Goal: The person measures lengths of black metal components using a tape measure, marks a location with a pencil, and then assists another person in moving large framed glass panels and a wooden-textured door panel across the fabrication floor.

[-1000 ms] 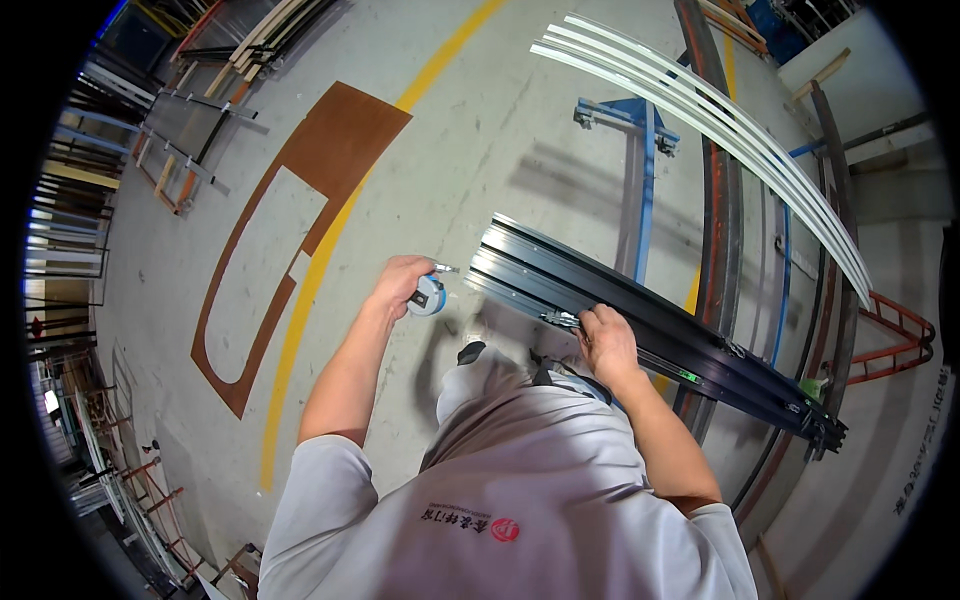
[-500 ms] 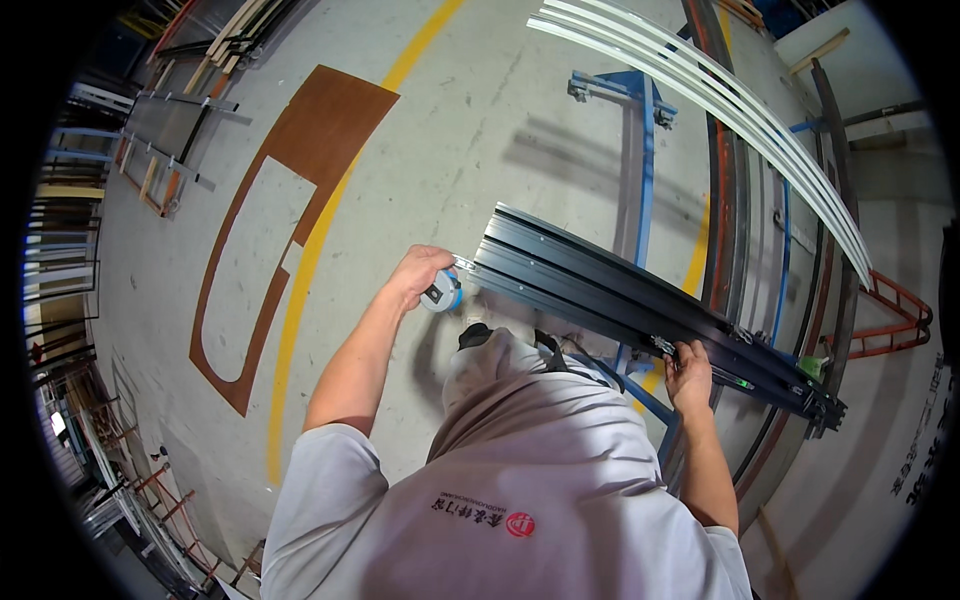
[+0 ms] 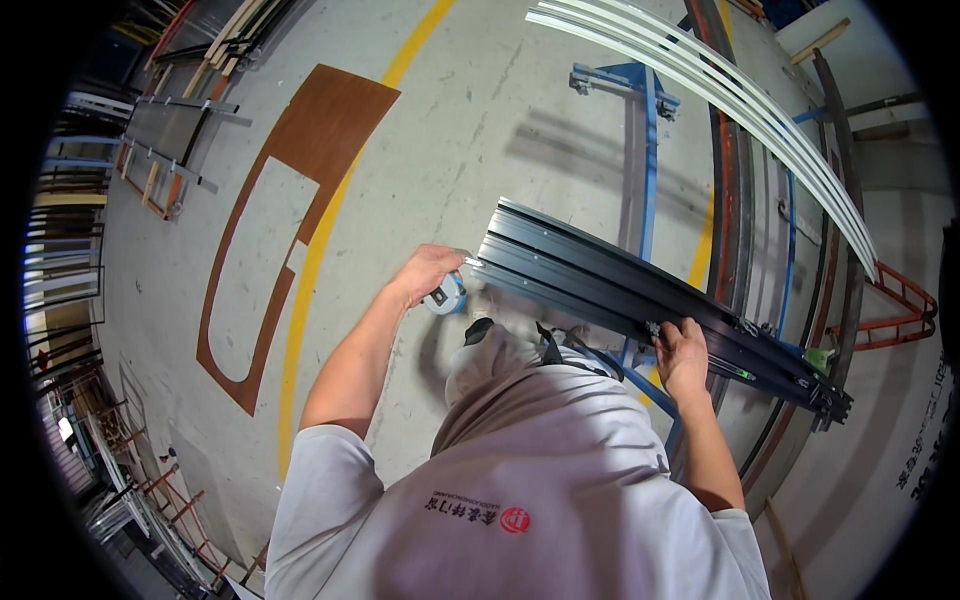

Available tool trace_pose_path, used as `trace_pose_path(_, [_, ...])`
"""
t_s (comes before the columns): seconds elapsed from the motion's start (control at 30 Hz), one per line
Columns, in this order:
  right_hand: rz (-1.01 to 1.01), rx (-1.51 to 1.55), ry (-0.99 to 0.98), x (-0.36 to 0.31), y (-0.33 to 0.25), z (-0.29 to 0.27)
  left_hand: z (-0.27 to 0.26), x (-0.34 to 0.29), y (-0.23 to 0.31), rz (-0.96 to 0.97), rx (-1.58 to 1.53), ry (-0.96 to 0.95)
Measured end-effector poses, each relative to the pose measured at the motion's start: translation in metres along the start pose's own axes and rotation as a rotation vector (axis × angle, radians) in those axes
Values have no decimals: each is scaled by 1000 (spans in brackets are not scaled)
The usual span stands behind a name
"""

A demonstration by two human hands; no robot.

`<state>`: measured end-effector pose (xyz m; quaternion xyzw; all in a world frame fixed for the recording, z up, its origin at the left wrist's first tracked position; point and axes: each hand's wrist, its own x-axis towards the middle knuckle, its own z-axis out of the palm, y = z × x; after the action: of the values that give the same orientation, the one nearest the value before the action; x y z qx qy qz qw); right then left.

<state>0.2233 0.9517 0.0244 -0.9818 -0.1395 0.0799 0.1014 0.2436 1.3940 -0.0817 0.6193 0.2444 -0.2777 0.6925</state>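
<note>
Several long black metal profiles [image 3: 570, 268] lie side by side in front of me, running from the middle toward the lower right. At their left end my left hand [image 3: 428, 272] is closed on a round blue and grey tape measure [image 3: 445, 295]. A short shiny piece shows between those fingers and the profile end; its kind is too small to tell. My right hand [image 3: 683, 352] rests on the near profile, its fingers bent over a small metal fitting [image 3: 655, 329] that they partly hide. Another fitting [image 3: 745, 327] sits farther along the profiles.
A blue stand [image 3: 648, 180] is partly under the profiles. White profiles [image 3: 700, 75] span the upper right, near a red metal frame [image 3: 890, 315]. A brown sheet with a cut-out [image 3: 335, 110] lies on the floor left of me, beside a yellow line. Racks [image 3: 75, 250] line the far left.
My right hand has shifted slightly left and up along the near profile, with its fingers now over the fitting. My left hand with the tape measure has barely moved.
</note>
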Motion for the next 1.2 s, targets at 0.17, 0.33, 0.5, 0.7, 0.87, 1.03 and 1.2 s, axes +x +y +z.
trace_pose_path(0.17, [5,-39,-46,2,13,0,10,8,-6,-14,200,-83])
trace_pose_path(0.33, [23,-13,22,2,-7,-18,9,-18,-2,86,13,94])
trace_pose_path(0.5, [-216,145,-63,37,-75,-6,9,-23,-9,133,51,83])
trace_pose_path(0.7, [-361,153,-522,86,-144,16,13,-28,-3,188,50,114])
trace_pose_path(0.87, [-307,58,-644,105,-157,24,20,-45,-15,137,-53,127])
trace_pose_path(1.03, [-262,-25,-648,98,-149,17,34,-56,-21,138,-147,181])
trace_pose_path(1.2, [-265,-130,-602,82,-119,11,40,-64,-27,186,-121,244])
